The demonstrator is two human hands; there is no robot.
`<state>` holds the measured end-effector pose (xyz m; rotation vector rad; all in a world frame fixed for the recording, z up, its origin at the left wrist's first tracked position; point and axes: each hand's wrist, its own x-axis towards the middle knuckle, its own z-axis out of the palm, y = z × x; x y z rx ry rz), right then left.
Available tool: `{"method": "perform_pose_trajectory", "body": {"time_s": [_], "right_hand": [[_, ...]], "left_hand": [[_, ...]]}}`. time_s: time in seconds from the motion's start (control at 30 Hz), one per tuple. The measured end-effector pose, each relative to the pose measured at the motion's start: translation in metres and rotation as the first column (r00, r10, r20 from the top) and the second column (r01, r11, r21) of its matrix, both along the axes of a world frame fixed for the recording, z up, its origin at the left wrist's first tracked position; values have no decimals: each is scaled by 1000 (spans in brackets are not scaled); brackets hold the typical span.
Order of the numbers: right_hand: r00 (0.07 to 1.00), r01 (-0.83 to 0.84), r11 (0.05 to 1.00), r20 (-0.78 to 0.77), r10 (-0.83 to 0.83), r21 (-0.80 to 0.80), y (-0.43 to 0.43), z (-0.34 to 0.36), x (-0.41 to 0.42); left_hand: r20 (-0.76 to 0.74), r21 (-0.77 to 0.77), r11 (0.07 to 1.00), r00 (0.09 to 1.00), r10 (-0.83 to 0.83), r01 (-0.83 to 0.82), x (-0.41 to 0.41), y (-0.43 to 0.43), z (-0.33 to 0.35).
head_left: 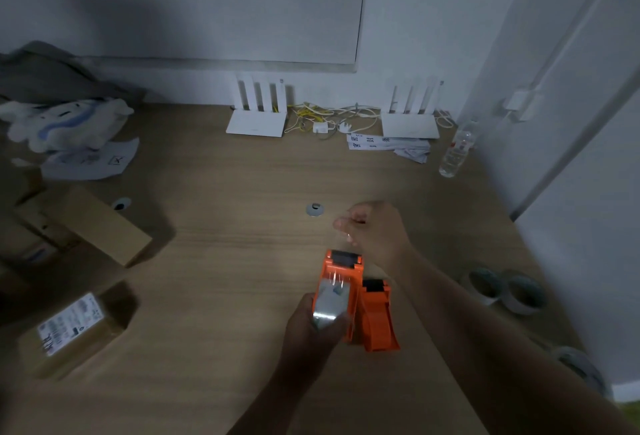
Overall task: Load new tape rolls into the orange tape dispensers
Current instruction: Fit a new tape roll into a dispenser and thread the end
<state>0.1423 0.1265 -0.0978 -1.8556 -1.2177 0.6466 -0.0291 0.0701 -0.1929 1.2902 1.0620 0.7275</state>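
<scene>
We see two orange plastic tape dispensers. The loaded orange dispenser, long axis toward 12 o'clock, black roller end away from us, is gripped by our left hand. The empty orange dispenser lies touching at 3 o'clock. Our right hand pinches the clear tape end. Three spare tape rolls sit at 3 o'clock.

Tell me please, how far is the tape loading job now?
Mid-job. One dispenser already carries a roll; the left hand grips it while the right hand seems to pinch clear tape beyond its front. The second dispenser beside it looks empty. Spare rolls wait on the table at right.
</scene>
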Motion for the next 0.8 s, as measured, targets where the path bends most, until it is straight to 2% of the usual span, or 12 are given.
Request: {"method": "perform_pose_trajectory", "body": {"time_s": [0.27, 0.43, 0.63, 0.8], "right_hand": [[997, 70, 997, -27, -69, 37, 10, 17, 11], [999, 44, 997, -17, -43, 61, 15, 25, 10], [994, 91, 993, -68, -86, 76, 25, 32, 13], [983, 136, 982, -143, -117, 132, 35, 39, 16]], "left_hand": [[-4, 16, 992, 992, 123, -123, 3, 11, 1], [18, 0, 990, 989, 144, -144, 3, 13, 7], [15, 78, 979, 982, 189, -189, 8, 11, 19], [-25, 105, 952, 957, 290, -286, 8, 7, 26]]}}
